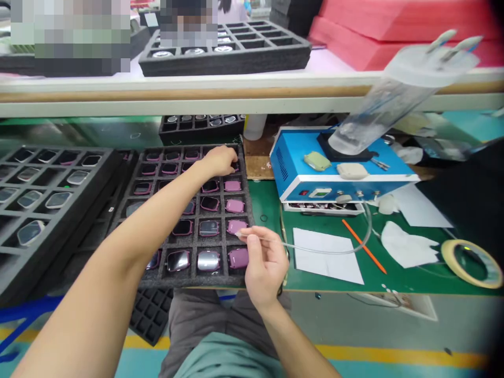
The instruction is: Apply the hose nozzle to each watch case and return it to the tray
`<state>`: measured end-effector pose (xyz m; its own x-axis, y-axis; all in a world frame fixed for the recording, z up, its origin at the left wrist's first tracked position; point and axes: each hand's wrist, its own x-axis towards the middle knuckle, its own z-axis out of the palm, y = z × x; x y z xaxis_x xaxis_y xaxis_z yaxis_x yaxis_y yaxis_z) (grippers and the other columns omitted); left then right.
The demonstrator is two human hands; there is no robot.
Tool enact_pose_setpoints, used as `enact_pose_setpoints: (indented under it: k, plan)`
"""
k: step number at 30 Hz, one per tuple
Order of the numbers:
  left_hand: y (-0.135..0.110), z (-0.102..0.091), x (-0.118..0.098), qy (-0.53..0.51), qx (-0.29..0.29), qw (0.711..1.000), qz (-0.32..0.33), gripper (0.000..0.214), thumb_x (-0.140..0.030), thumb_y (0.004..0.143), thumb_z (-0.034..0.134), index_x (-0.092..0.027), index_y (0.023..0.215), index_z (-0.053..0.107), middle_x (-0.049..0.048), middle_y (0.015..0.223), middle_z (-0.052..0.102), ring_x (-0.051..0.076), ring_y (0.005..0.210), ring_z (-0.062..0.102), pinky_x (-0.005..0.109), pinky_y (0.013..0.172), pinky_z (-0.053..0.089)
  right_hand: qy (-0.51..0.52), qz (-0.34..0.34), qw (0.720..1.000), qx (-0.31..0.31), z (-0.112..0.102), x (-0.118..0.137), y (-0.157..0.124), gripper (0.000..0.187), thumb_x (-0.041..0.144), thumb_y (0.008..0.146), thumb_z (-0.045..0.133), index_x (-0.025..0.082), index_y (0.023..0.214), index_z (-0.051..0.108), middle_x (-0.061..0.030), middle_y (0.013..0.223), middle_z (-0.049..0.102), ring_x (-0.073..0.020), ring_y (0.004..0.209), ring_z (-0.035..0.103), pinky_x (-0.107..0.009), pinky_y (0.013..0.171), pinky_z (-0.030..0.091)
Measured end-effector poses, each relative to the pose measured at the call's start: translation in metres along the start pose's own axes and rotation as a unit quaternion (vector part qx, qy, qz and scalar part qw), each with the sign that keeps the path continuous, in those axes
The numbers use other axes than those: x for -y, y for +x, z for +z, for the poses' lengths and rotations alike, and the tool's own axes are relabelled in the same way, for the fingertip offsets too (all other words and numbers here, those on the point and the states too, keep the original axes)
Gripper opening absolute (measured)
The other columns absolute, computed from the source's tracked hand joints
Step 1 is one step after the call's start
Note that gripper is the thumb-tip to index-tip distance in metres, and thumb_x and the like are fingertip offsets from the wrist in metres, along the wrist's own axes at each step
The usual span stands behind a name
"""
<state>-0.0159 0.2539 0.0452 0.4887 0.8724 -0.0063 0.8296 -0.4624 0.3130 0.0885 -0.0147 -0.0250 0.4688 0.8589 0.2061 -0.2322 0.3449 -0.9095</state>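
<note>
Watches lie between left hand (curled, grip unclear) and right hand, pinching tubing.

You've got a green bench top. On it, in front of you: black foam tray. To its right: small black ring, blue box, white sheet, orange stick, crumpled white tissue, tape roll near the right end. Your white-edged shelf, above the bench's rear, carries a black compartment tray and, right of that, stacked red slabs.
</note>
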Motion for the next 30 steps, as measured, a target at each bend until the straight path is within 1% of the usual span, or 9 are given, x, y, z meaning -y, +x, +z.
enact_pose_setpoints:
  k: [4, 6, 8, 11, 14, 16, 19, 26, 30]
  plan:
    - [-0.017, 0.002, -0.007, -0.009, -0.031, 0.999, -0.009, 0.039, -0.015, 0.083, 0.075, -0.009, 0.121, 0.075, 0.022, 0.126, 0.076, 0.039, 0.129, 0.067, 0.05, 0.116, 0.045, 0.008, 0.004, 1.0, -0.016, -0.001, -0.005, 0.0, 0.015, 0.033, 0.099, 0.074, 0.022, 0.108, 0.071, -0.0024, 0.094, 0.084, -0.0146, 0.086, 0.081, -0.029, 0.082, 0.067]
    - [-0.046, -0.002, -0.012, -0.059, -0.066, 0.996, -0.007, 0.049, -0.016, 0.09, 0.067, -0.009, 0.139, 0.065, 0.0216, 0.137, 0.072, 0.033, 0.131, 0.066, 0.047, 0.115, 0.047, 0.007, 0.005, 0.999, -0.031, -0.001, -0.006, 0.0, 0.015, 0.033, 0.099, 0.073, 0.021, 0.107, 0.071, -0.003, 0.095, 0.084, -0.015, 0.085, 0.081, -0.029, 0.082, 0.067]
    - [-0.089, -0.004, -0.02, -0.215, -0.114, 0.97, -0.011, 0.049, -0.02, 0.095, 0.064, -0.011, 0.144, 0.061, 0.0186, 0.139, 0.071, 0.028, 0.127, 0.069, 0.041, 0.109, 0.053, 0.004, 0.002, 0.999, -0.042, -0.001, -0.005, 0.0, 0.015, 0.034, 0.099, 0.072, 0.021, 0.106, 0.072, -0.0033, 0.095, 0.083, -0.0155, 0.084, 0.081, -0.03, 0.08, 0.067]
    - [-0.164, 0.009, -0.042, -0.547, -0.14, 0.82, -0.097, 0.042, -0.034, 0.096, 0.07, -0.016, 0.134, 0.068, 0.0137, 0.13, 0.076, 0.025, 0.113, 0.074, 0.036, 0.09, 0.063, -0.008, -0.005, 0.999, -0.051, 0.001, -0.003, 0.001, 0.014, 0.034, 0.1, 0.07, 0.02, 0.104, 0.074, -0.0031, 0.095, 0.082, -0.0152, 0.083, 0.08, -0.031, 0.08, 0.067]
    - [-0.217, 0.039, -0.065, -0.72, -0.113, 0.653, -0.208, 0.037, -0.03, 0.088, 0.081, -0.014, 0.121, 0.074, 0.0143, 0.12, 0.079, 0.023, 0.106, 0.076, 0.036, 0.093, 0.063, -0.029, -0.016, 0.999, -0.044, 0.001, -0.002, 0.001, 0.013, 0.033, 0.101, 0.07, 0.021, 0.103, 0.076, -0.003, 0.096, 0.082, -0.0148, 0.083, 0.08, -0.03, 0.08, 0.067]
    - [-0.23, 0.059, -0.077, -0.755, -0.128, 0.602, -0.227, 0.038, -0.027, 0.084, 0.085, -0.013, 0.118, 0.075, 0.0143, 0.12, 0.08, 0.023, 0.107, 0.077, 0.037, 0.098, 0.062, -0.039, -0.024, 0.998, -0.032, 0.001, -0.002, 0.001, 0.012, 0.032, 0.101, 0.07, 0.021, 0.103, 0.076, -0.0032, 0.097, 0.082, -0.015, 0.085, 0.08, -0.03, 0.08, 0.067]
    - [-0.229, 0.077, -0.086, -0.746, -0.193, 0.603, -0.207, 0.044, -0.029, 0.084, 0.088, -0.017, 0.125, 0.074, 0.0124, 0.124, 0.08, 0.024, 0.115, 0.076, 0.038, 0.104, 0.06, -0.043, -0.035, 0.998, -0.027, 0.0, -0.003, 0.001, 0.011, 0.029, 0.101, 0.069, 0.022, 0.104, 0.077, -0.0026, 0.099, 0.082, -0.0148, 0.088, 0.08, -0.03, 0.083, 0.068]
    - [-0.228, 0.085, -0.09, -0.651, -0.304, 0.684, -0.125, 0.04, -0.035, 0.095, 0.079, -0.023, 0.132, 0.071, 0.0099, 0.13, 0.078, 0.022, 0.122, 0.074, 0.034, 0.111, 0.056, -0.057, -0.049, 0.997, -0.034, 0.0, -0.005, -0.001, 0.009, 0.027, 0.101, 0.069, 0.022, 0.104, 0.077, -0.0018, 0.096, 0.081, -0.0145, 0.087, 0.08, -0.03, 0.082, 0.069]
    - [-0.229, 0.09, -0.093, -0.669, -0.316, 0.657, -0.141, 0.028, -0.028, 0.086, 0.087, -0.021, 0.105, 0.068, 0.0056, 0.11, 0.081, 0.02, 0.102, 0.08, 0.029, 0.09, 0.065, -0.058, -0.058, 0.996, -0.033, -0.001, -0.007, -0.003, 0.008, 0.027, 0.099, 0.071, 0.022, 0.102, 0.077, -0.0021, 0.095, 0.082, -0.0158, 0.087, 0.08, -0.033, 0.085, 0.069]
